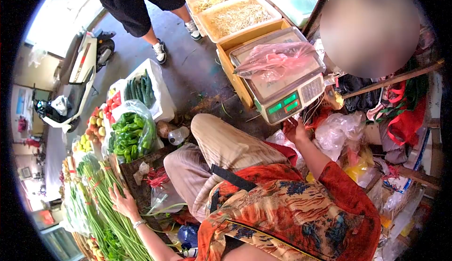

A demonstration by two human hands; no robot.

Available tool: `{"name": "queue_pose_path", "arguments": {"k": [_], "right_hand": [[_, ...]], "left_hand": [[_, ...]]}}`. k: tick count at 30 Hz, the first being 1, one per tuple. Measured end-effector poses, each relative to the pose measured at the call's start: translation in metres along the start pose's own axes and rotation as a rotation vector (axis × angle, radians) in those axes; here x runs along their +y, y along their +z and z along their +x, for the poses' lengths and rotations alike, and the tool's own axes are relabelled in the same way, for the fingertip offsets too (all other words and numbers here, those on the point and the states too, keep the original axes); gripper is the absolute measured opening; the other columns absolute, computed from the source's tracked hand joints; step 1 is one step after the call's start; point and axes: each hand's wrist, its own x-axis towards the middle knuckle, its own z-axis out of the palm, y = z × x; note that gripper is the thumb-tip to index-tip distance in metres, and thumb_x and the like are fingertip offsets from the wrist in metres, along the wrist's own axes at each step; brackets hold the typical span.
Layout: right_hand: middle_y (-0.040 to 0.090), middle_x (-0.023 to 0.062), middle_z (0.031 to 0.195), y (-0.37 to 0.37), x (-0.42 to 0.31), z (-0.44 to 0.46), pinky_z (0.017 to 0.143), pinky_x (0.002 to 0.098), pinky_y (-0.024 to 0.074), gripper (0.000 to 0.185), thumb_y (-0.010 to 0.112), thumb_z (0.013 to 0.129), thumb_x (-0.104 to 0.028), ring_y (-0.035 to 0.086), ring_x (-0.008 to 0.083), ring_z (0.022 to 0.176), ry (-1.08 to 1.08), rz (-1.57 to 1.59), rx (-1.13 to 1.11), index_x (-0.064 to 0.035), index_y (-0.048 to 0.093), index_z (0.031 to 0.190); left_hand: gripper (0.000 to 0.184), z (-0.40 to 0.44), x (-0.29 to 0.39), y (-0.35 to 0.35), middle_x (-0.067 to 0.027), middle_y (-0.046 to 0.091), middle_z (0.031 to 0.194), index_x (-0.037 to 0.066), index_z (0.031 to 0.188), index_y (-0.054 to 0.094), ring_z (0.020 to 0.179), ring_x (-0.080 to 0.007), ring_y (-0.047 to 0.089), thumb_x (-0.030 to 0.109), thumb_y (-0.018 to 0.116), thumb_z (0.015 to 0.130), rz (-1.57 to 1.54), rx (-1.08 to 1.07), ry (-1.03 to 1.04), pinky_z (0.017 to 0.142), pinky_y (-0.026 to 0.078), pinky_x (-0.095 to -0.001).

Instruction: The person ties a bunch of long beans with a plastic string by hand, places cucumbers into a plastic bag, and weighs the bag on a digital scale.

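Note:
My left hand (pixel 123 203) lies with fingers spread on a bunch of long green stalks (pixel 111 190) at the lower left. Beside the scale's lower edge is my right hand (pixel 294 129), fingers apart and a little curled, with nothing visible in it. The digital scale (pixel 278 84) has lit green displays. On its tray rests a pink plastic bag (pixel 282 59) with something dark green at its left end. Crumpled clear bags (pixel 340 131) lie right of my right hand.
White tubs of sprouts (pixel 240 18) stand behind the scale. A bag of green peppers (pixel 130 134), cucumbers (pixel 140 90) and tomatoes (pixel 113 102) are at the left. A person in black shorts (pixel 136 2) stands ahead. A scooter (pixel 82 80) is parked far left.

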Motion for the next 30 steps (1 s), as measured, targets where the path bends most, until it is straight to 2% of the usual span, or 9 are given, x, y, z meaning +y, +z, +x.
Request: {"name": "queue_pose_path", "arguments": {"k": [11, 17, 19, 23, 25, 30], "right_hand": [[0.064, 0.0132, 0.087, -0.009, 0.001, 0.007, 0.061, 0.0399, 0.0527, 0.057, 0.035, 0.096, -0.058, 0.061, 0.0271, 0.073, -0.019, -0.043, -0.051, -0.0072, 0.059, 0.103], [0.063, 0.0121, 0.084, -0.005, 0.004, 0.008, 0.061, 0.0393, 0.0513, 0.054, 0.035, 0.098, -0.055, 0.060, 0.0268, 0.073, 0.009, -0.032, -0.008, -0.0070, 0.057, 0.106], [0.062, 0.0117, 0.084, -0.005, 0.005, 0.008, 0.065, 0.0375, 0.0479, 0.056, 0.033, 0.099, -0.053, 0.058, 0.0250, 0.074, -0.035, -0.085, -0.011, -0.0053, 0.061, 0.106], [0.061, 0.0120, 0.083, -0.004, 0.004, 0.007, 0.065, 0.0385, 0.0472, 0.055, 0.033, 0.099, -0.053, 0.057, 0.0252, 0.075, -0.045, -0.075, 0.023, -0.0050, 0.060, 0.106], [0.064, 0.0118, 0.087, -0.005, 0.001, 0.008, 0.057, 0.0389, 0.0505, 0.050, 0.034, 0.099, -0.053, 0.060, 0.0260, 0.071, -0.018, -0.058, 0.019, -0.0078, 0.056, 0.104], [0.065, 0.0115, 0.086, -0.010, 0.000, 0.013, 0.057, 0.0391, 0.0508, 0.048, 0.034, 0.099, -0.051, 0.060, 0.0254, 0.071, -0.053, -0.092, -0.028, -0.0090, 0.057, 0.106]], "left_hand": [[0.052, -0.001, -0.001, 0.001, -0.0027, 0.037, 0.150, 0.027, 0.142, 0.043, 0.133, -0.0245, 0.041, 0.028, 0.057, 0.091, -0.029, 0.011, 0.003, 0.101, 0.032, -0.0545], [0.052, 0.000, -0.001, 0.000, -0.0028, 0.037, 0.150, 0.026, 0.142, 0.043, 0.133, -0.0241, 0.041, 0.029, 0.056, 0.091, -0.024, 0.006, 0.002, 0.100, 0.032, -0.0532], [0.052, 0.000, 0.001, -0.003, -0.0029, 0.037, 0.150, 0.026, 0.142, 0.043, 0.132, -0.0240, 0.042, 0.029, 0.056, 0.092, -0.025, -0.010, -0.008, 0.100, 0.032, -0.0527], [0.052, -0.001, 0.002, -0.003, -0.0039, 0.037, 0.149, 0.025, 0.141, 0.044, 0.131, -0.0230, 0.043, 0.029, 0.056, 0.092, 0.005, 0.010, -0.001, 0.098, 0.033, -0.0502], [0.051, -0.001, 0.001, -0.002, -0.0041, 0.038, 0.149, 0.025, 0.141, 0.044, 0.130, -0.0226, 0.044, 0.029, 0.056, 0.092, 0.020, 0.022, 0.004, 0.097, 0.034, -0.0487], [0.052, -0.001, -0.001, 0.001, -0.0044, 0.039, 0.149, 0.025, 0.141, 0.045, 0.128, -0.0222, 0.046, 0.027, 0.057, 0.091, -0.002, 0.065, 0.028, 0.091, 0.036, -0.0445]]}}
